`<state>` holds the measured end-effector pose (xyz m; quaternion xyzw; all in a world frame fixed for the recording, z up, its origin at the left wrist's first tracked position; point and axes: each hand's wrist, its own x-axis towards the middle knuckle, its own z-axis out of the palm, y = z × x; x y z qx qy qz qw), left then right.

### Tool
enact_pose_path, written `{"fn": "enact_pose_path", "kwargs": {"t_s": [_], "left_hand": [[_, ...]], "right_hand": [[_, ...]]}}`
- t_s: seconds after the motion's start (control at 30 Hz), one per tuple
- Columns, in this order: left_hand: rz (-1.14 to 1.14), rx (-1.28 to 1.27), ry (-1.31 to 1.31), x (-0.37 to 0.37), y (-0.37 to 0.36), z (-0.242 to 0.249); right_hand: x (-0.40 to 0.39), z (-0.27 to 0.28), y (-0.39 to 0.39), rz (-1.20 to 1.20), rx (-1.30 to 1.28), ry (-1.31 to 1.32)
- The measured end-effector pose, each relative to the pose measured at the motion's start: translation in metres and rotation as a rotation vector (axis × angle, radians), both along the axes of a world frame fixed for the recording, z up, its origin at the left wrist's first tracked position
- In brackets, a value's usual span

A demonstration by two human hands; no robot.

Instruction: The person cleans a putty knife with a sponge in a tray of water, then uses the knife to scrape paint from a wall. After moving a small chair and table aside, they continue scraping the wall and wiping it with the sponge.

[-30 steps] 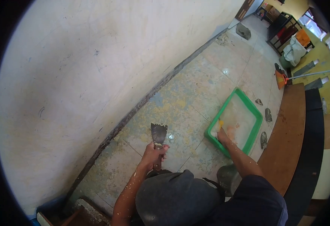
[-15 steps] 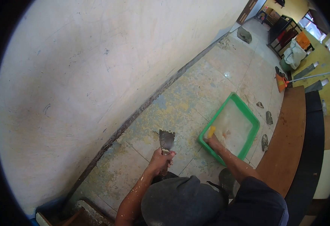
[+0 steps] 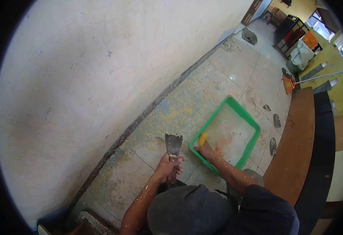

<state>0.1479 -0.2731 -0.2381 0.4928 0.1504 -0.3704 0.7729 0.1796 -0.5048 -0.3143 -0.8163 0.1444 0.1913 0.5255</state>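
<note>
Here the left hand [image 3: 167, 169] is wrapped around the handle of a putty knife [image 3: 173, 147], its grip pressed tight on that handle; the blade stands up above the fist, broad edge away from the person, smeared with pale filler and held over the stained floor tiles [image 3: 202, 92] just short of the wall [image 3: 101, 58]. The right hand [image 3: 206, 150] reaches down into the near left corner of a green tray [image 3: 253, 139] that sits on the floor just beside the knife; its grip is closed on a yellow-handled tool [image 3: 202, 138], of which only the yellow end shows above the fingers, so whatever lies below is hidden in the watery, whitish contents of the tray. Both forearms are flecked with white spatter. Beyond the tray, a curved brown table [image 3: 296, 145] runs along the right, and a few dark lumps [image 3: 273, 146] lie on the tiles between it and the tray.
</note>
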Motion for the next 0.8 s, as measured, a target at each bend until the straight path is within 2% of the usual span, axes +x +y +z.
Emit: {"fn": "enact_pose_path", "kwargs": {"t_s": [0.07, 0.13, 0.2, 0.23, 0.33, 0.37, 0.5, 0.57, 0.6, 0.67, 0.7, 0.77, 0.8], "left_hand": [[-0.03, -0.017, 0.029, 0.002, -0.002, 0.008], [-0.101, -0.142, -0.042, 0.003, -0.003, 0.011], [-0.106, -0.17, -0.054, 0.01, -0.005, 0.007], [-0.109, -0.2, -0.069, 0.013, -0.008, 0.007], [-0.031, -0.248, -0.085, 0.018, -0.009, 0.007], [-0.041, -0.241, -0.074, 0.019, -0.008, 0.005], [0.008, -0.254, -0.045, 0.027, -0.005, -0.001], [0.011, -0.256, -0.018, 0.029, -0.005, -0.002], [-0.022, -0.216, -0.001, 0.03, -0.005, -0.001], [-0.059, -0.175, 0.021, 0.035, -0.012, 0.0], [-0.082, -0.137, 0.02, 0.036, -0.014, 0.001], [-0.103, -0.09, 0.014, 0.038, -0.017, 0.003], [-0.132, -0.045, -0.004, 0.037, -0.018, 0.003]], "right_hand": [[0.001, 0.014, 0.016, 0.059, -0.015, 0.009], [-0.001, 0.008, 0.03, 0.012, 0.068, -0.026], [0.011, 0.021, 0.052, 0.129, 0.325, -0.022], [0.01, 0.021, 0.057, 0.052, 0.429, -0.033], [0.007, 0.006, 0.069, 0.097, 0.527, -0.145], [0.005, 0.004, 0.069, 0.124, 0.531, -0.01], [0.005, 0.009, 0.076, 0.037, 0.685, 0.157], [0.006, -0.004, 0.065, 0.2, 0.585, 0.19], [0.003, -0.01, 0.063, 0.191, 0.591, 0.197], [-0.001, -0.023, 0.059, 0.238, 0.396, -0.201], [-0.004, -0.019, 0.055, 0.235, 0.402, -0.193], [-0.005, -0.003, 0.039, 0.228, 0.139, 0.031], [-0.009, -0.001, 0.029, 0.231, 0.143, 0.031]]}}
